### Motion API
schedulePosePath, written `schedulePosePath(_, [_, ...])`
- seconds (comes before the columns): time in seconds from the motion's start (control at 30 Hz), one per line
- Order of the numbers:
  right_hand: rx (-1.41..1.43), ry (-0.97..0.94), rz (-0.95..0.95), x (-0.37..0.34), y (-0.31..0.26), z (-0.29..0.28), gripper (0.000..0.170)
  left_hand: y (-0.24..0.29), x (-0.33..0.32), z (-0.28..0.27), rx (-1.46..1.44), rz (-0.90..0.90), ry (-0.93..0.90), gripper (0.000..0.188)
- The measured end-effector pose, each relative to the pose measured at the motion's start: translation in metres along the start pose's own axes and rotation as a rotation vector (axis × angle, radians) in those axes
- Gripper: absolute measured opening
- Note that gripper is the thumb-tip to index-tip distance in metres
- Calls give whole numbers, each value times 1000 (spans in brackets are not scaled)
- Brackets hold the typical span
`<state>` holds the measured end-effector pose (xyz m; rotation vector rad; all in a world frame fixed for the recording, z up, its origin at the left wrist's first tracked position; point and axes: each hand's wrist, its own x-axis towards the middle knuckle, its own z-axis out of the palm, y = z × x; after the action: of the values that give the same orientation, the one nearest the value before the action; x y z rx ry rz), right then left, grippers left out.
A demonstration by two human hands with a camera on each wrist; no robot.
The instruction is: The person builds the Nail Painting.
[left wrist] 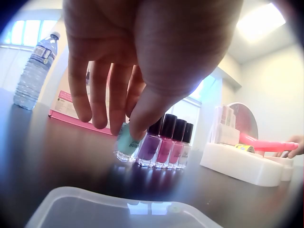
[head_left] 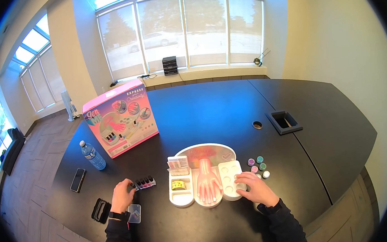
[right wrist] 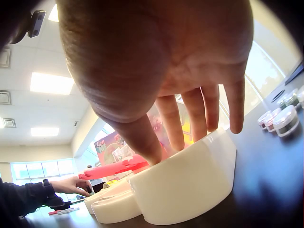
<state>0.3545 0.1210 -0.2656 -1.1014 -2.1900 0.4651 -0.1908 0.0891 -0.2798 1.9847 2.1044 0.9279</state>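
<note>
In the head view, the left hand (head_left: 122, 195) is at the left end of a row of nail polish bottles (head_left: 145, 183). The left wrist view shows its thumb and index finger pinching a teal bottle (left wrist: 127, 144) beside the purple bottle (left wrist: 148, 148) and several pink ones. The right hand (head_left: 256, 189) has its fingertips at the white tray with round wells (head_left: 228, 192), thumb on the near edge; whether it holds anything in the wells is hidden. A pink model hand (head_left: 207, 179) lies between this tray and a white compartment tray (head_left: 182, 198) holding a yellow roll (head_left: 178, 185).
A pink box (head_left: 121, 120) and water bottle (head_left: 92, 155) stand at the back left. Nearer are a phone (head_left: 77, 180), a black case (head_left: 101, 210) and a clear plastic lid (head_left: 135, 214). Small jars (head_left: 254, 169) sit right of the trays.
</note>
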Motion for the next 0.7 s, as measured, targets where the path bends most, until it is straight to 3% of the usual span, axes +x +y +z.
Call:
schedulePosePath(0.17, [-8,-5,2,0,2,2,34,18,-10,-15,-3,-30,17,30])
schedulePosePath(0.47, [-18,-23,18,0,-2,0,35,67,-29,-26,-41,135,111,30])
schedulePosePath(0.7, [-17,-17,13,0,-1,1,35,106,-29,-10,-196,276,-8,23])
